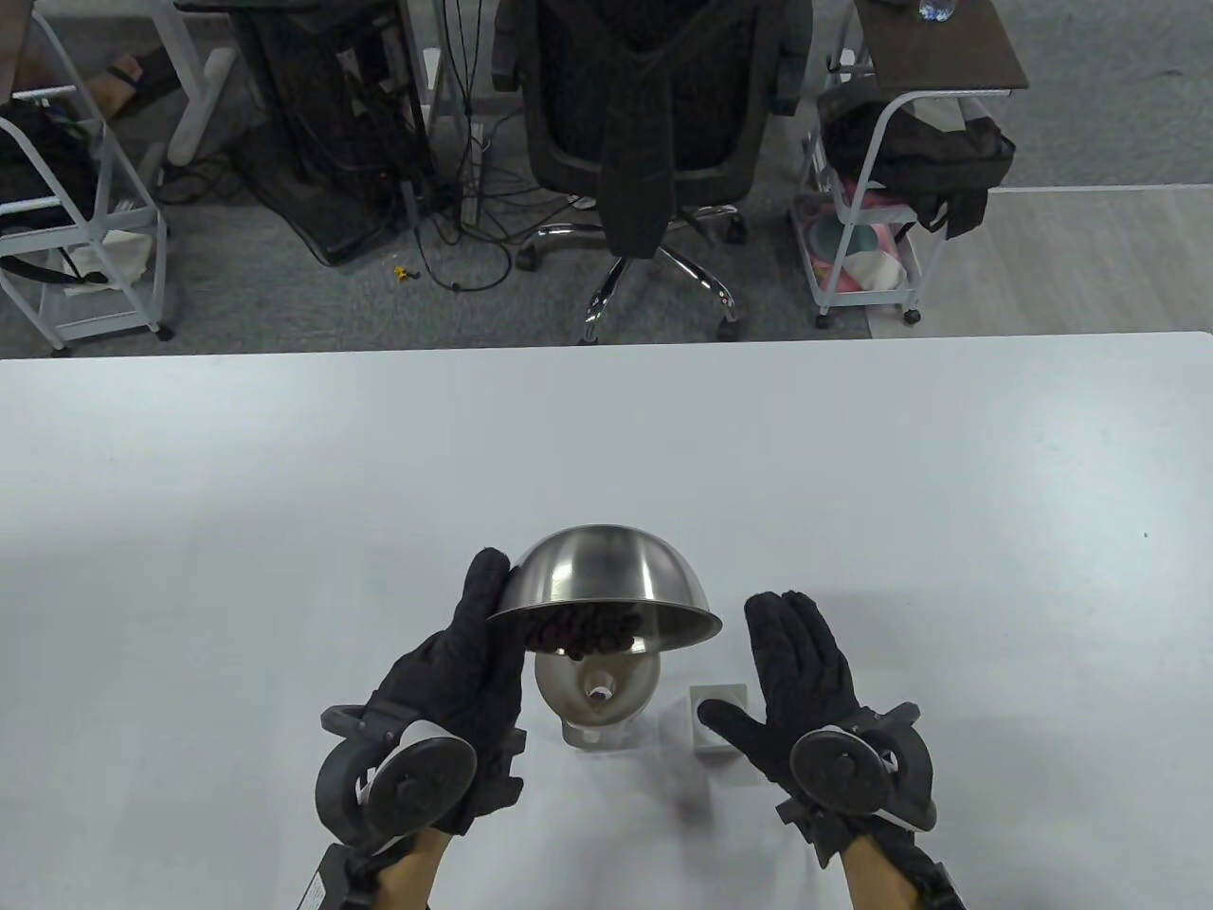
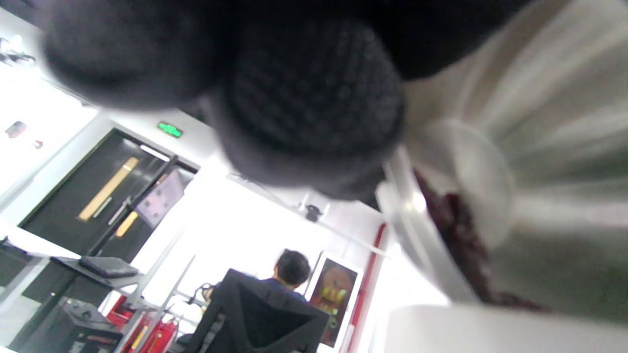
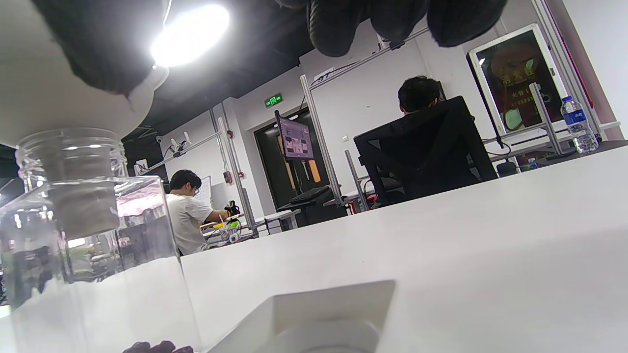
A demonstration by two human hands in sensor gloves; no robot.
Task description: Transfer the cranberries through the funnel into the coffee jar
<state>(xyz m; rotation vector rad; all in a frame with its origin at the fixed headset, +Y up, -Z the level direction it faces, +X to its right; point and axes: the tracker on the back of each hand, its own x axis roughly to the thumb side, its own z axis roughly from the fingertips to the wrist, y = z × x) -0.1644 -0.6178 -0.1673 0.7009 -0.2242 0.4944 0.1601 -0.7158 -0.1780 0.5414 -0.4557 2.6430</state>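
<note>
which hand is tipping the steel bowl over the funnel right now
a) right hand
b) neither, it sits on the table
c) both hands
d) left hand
d: in the table view the left hand grips the rim of the round stainless steel bowl, tilted above the cream funnel with dark red cranberries at its lip, while the right hand is spread open, apart from the bowl.

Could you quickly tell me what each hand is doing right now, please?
Left hand: grips the steel bowl at its rim, tipped over the funnel.
Right hand: open, fingers spread, holding nothing.
</note>
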